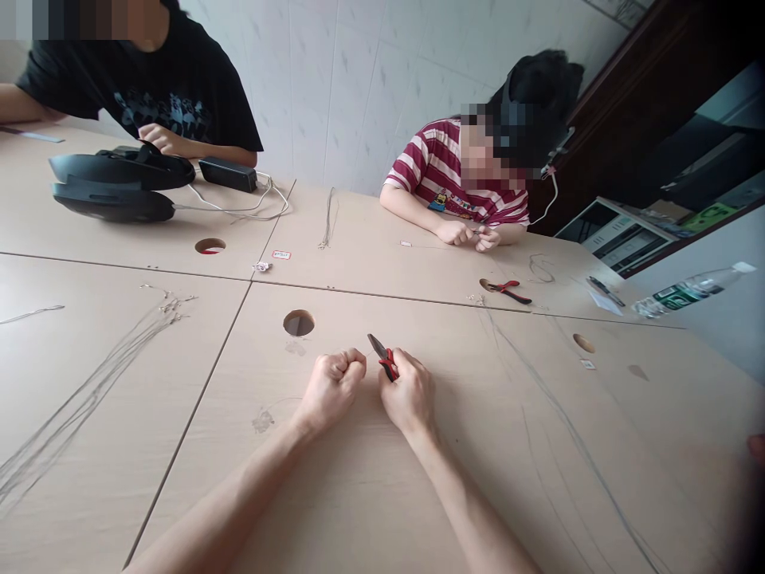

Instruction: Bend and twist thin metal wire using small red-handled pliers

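Note:
My right hand (410, 391) is wrapped round a pair of red-and-black pliers (386, 360), whose jaws point up and to the left. Just left of it, my left hand (333, 387) is closed in a pinch. A very thin strand seems to run from those fingers toward the plier jaws, but what the pinch holds is too small to make out. On the left part of the table lies a bundle of thin grey chains (107, 375) with small clasps at the upper end. Another set of long thin chains (562, 414) stretches over the table to the right.
Two people sit across the table (335, 510); one works with both hands (472, 235). A second pair of pliers (508, 292), a plastic bottle (687, 291), a black headset (113, 187) and a black box (227, 173) lie around. Round holes (299, 323) pierce the tabletop.

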Available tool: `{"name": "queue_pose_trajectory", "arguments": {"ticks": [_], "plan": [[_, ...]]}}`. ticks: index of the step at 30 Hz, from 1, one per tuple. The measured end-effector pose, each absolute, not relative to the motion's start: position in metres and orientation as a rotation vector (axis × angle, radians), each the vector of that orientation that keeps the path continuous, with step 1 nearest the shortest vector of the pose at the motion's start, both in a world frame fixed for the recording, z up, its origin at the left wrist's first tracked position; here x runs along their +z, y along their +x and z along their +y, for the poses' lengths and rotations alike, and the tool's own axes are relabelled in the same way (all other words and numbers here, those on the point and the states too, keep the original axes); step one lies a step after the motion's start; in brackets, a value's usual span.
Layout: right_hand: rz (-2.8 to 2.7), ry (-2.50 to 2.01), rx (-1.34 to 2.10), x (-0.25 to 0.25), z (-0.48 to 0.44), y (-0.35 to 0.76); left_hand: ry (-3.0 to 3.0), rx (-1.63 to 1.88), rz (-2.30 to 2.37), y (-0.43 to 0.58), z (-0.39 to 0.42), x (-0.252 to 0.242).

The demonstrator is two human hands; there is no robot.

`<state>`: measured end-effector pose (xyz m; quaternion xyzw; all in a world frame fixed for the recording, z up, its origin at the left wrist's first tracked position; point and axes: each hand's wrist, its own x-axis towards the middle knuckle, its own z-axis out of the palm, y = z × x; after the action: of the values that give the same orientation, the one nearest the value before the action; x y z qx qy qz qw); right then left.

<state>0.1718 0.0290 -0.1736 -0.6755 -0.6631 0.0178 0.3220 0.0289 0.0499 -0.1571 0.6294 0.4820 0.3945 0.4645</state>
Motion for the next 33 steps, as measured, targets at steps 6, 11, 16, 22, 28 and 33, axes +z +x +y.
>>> {"name": "queue_pose_trajectory", "arguments": {"ticks": [6, 11, 16, 22, 28, 33], "plan": [[-1.75, -1.729, 0.009, -0.177, 0.029, 0.176, 1.529, 0.916, 1.171, 0.026, 0.048, -0.156], [-1.747, -1.707, -0.008, -0.178, 0.03, 0.176, 1.619, 0.867, 1.17, 0.03, 0.045, -0.155], [-1.779, -1.668, 0.009, -0.176, 0.029, 0.173, 1.617, 0.973, 1.135, 0.032, 0.044, -0.161], [-1.792, -1.668, 0.024, -0.174, 0.03, 0.172, 1.61, 1.026, 1.1, 0.031, 0.044, -0.163], [-1.789, -1.679, 0.042, -0.174, 0.031, 0.174, 1.618, 1.039, 1.089, 0.03, 0.044, -0.165], [-1.781, -1.681, 0.062, -0.173, 0.032, 0.174, 1.614, 1.04, 1.095, 0.031, 0.044, -0.165]]}}
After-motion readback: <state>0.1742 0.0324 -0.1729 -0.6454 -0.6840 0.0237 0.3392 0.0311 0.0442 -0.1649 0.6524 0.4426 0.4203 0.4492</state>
